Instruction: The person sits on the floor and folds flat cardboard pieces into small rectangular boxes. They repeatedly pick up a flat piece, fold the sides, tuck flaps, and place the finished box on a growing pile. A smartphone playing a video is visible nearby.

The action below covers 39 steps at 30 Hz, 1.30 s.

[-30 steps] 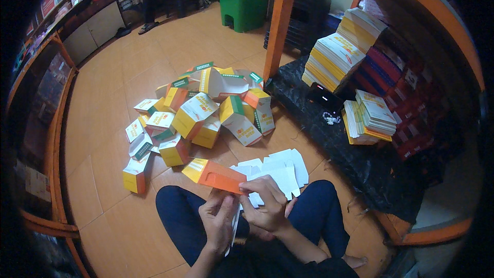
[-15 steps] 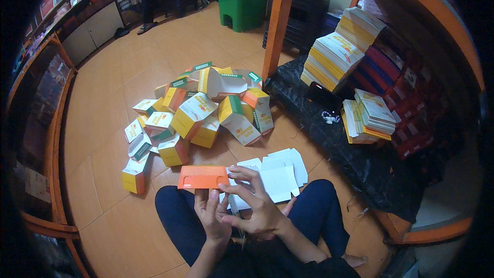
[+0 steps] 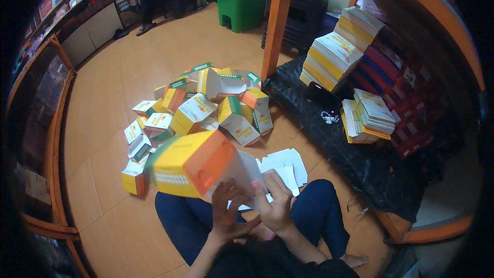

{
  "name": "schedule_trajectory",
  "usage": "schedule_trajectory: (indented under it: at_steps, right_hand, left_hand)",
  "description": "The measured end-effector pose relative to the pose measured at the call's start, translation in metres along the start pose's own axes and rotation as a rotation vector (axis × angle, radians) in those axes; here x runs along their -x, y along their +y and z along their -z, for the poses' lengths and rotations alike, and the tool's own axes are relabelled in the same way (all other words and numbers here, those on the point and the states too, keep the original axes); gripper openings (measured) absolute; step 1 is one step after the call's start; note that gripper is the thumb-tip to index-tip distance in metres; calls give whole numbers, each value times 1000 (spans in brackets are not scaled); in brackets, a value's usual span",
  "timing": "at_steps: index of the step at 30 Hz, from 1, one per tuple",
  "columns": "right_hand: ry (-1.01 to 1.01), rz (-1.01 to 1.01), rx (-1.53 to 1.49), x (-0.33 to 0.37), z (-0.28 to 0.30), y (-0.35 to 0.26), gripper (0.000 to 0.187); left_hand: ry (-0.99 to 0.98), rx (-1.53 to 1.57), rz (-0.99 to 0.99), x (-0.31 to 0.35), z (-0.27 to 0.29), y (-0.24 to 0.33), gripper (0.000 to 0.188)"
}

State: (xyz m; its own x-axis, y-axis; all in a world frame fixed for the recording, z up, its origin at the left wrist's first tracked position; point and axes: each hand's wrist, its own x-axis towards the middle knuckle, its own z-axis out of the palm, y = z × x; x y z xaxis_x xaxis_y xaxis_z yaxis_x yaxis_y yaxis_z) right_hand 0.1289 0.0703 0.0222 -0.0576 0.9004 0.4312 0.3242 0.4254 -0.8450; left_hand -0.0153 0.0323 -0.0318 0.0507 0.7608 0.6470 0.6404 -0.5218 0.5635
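A folded carton (image 3: 198,160) in yellow, orange and white is raised over my lap, its left end smeared by motion. My right hand (image 3: 278,201) closes on its white right end, thumb along the edge. Beneath it, my left hand (image 3: 230,210) has its fingers bent and apart, their tips by the white lower face; whether they bear any weight is unclear. Unfolded white carton blanks (image 3: 284,164) lie on the floor between my knees, partly hidden by the carton and my hands.
Ahead on the tiled floor spreads a pile of folded cartons (image 3: 193,113). To the right, stacks of flat cartons (image 3: 334,51), a dark phone (image 3: 323,96) and a beaded bracelet (image 3: 329,118) rest on black sheeting (image 3: 355,170). An orange post (image 3: 278,25) and green bin (image 3: 242,2) stand farther back.
The carton has turned from its orange end to show a yellow side and a white face. It has swung up and left, while my right hand has closed on its right end.
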Motion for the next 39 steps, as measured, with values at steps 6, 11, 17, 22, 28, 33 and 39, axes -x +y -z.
schedule_trajectory:
  at_steps: [6, 11, 17, 22, 28, 33, 39]
  right_hand:
    - [-52, 91, -201, 1, -9, -3, 19]
    - [-183, 270, -190, -7, -2, -7, 39]
    - [-345, 510, -44, -16, -3, 1, 59]
    - [-263, 468, -41, -19, -9, 10, 45]
    - [-257, 404, -57, -14, -13, 14, 24]
    - [-360, 417, -50, -15, -9, 20, 25]
    - [-310, 555, 32, -9, -11, 21, 45]
  left_hand:
    - [309, 346, 537, -4, 5, 12, 19]
    - [334, 661, 730, 26, 5, -15, 23]
    - [394, 960, 687, 49, 1, -17, 38]
    - [266, 802, 941, 13, 19, 9, 26]
    - [323, 803, 935, -6, 16, 25, 12]
    - [325, 831, 932, 1, 12, 20, 16]
    - [493, 1135, 854, -5, 11, 23, 40]
